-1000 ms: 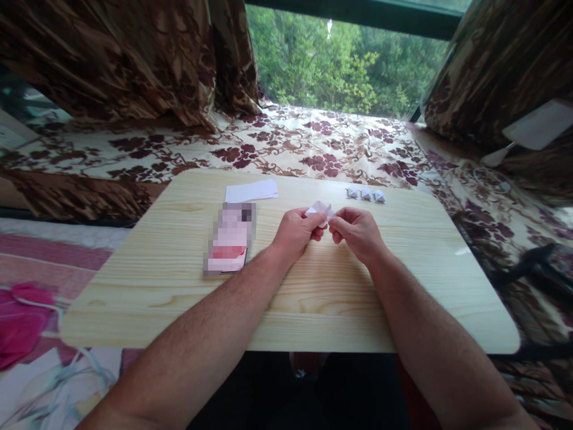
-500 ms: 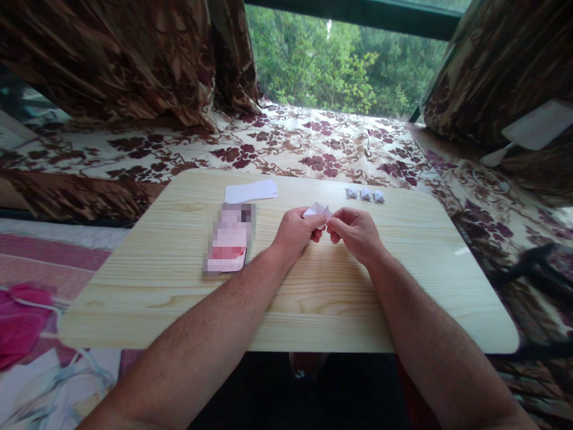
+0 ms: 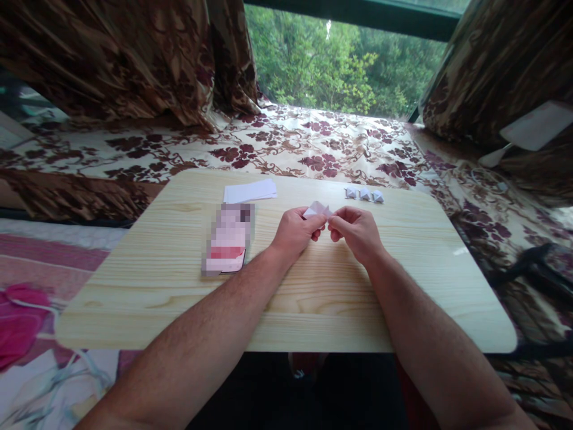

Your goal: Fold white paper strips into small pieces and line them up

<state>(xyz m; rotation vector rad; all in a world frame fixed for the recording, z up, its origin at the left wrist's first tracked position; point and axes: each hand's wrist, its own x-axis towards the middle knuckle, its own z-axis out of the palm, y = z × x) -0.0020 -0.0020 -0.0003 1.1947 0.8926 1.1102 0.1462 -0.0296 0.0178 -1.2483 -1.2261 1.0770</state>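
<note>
A small piece of folded white paper (image 3: pixel 317 209) is held above the middle of the table, between my two hands. My left hand (image 3: pixel 299 230) is closed on its left side, thumb on top. With thumb and forefinger, my right hand (image 3: pixel 355 229) pinches the paper's right edge; the fingers hide part of that edge. Beyond my right hand, three small folded paper pieces (image 3: pixel 364 194) stand in a row. A stack of white paper strips (image 3: pixel 250 191) lies at the far left of my hands.
A phone (image 3: pixel 227 239), blurred out in part, rests left of my forearm on the pale wooden table (image 3: pixel 326 316). Past the table's far edge is a ledge with a flowered cloth (image 3: pixel 322 143). A white lamp (image 3: pixel 537 126) stands at the right.
Both hands keep their hold on the folded paper and have barely moved. The right fingertips have shifted very slightly at its edge, and the view has moved a touch.
</note>
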